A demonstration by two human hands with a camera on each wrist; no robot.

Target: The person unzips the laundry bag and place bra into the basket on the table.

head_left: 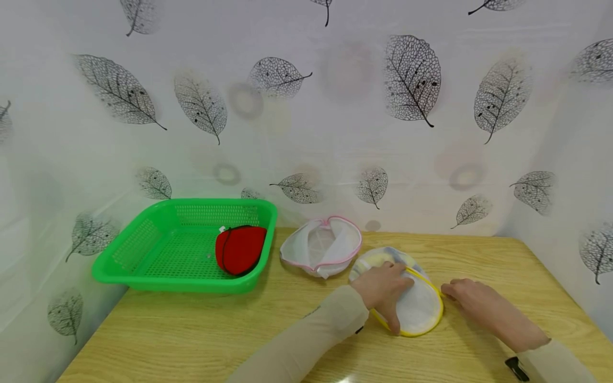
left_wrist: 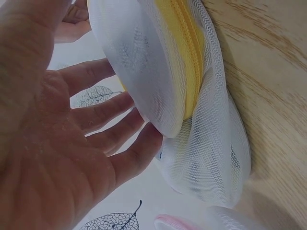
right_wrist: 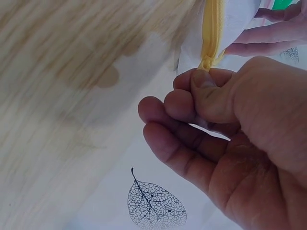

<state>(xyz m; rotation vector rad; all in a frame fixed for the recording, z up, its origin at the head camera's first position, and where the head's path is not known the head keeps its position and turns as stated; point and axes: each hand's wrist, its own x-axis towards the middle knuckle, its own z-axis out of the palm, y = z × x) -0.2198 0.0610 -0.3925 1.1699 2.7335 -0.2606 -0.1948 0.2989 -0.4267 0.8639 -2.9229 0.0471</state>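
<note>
A white mesh laundry bag with yellow zipper trim lies on the table. My left hand spans the bag from above, thumb at its near edge. In the left wrist view, its spread, nearly straight fingers touch the white mesh beside the yellow zipper. At the bag's right end, my right hand pinches the yellow zipper pull between thumb and index finger, the other fingers curled loosely below. Patterned fabric in pale yellow and grey shows behind the left hand.
A second mesh bag with pink trim sits gaping to the left of the yellow-trimmed one. Further left, a green plastic basket holds a red pouch with a black cord. A leaf-printed sheet stands behind the wooden table.
</note>
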